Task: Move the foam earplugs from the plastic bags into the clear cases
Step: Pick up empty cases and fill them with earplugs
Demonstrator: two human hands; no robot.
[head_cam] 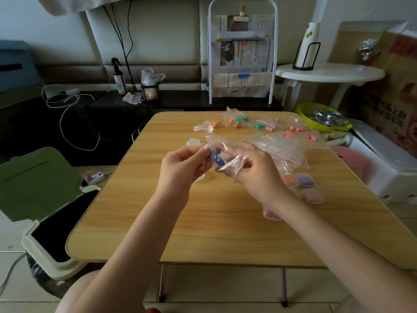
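Observation:
Above the middle of the wooden table (203, 222), both hands hold one small clear plastic bag (232, 163) with blue foam earplugs (215, 158) in it. My left hand (182, 168) pinches the blue earplugs at the bag's mouth. My right hand (252, 170) grips the crumpled bag from the right. More bags with orange (214, 124), green (258, 125) and pink earplugs (295, 128) lie at the table's far side. Filled clear cases, orange (287, 180), purple (305, 180) and pink (312, 196), sit right of my right hand. An empty-looking clear case (193, 142) lies behind my left hand.
Empty flattened bags (284, 150) are piled right of the hands. A green-lidded open bin (40, 199) stands left of the table. A yellow-green basin (322, 118) and white stool sit to the right. A newspaper rack (242, 64) stands behind the table.

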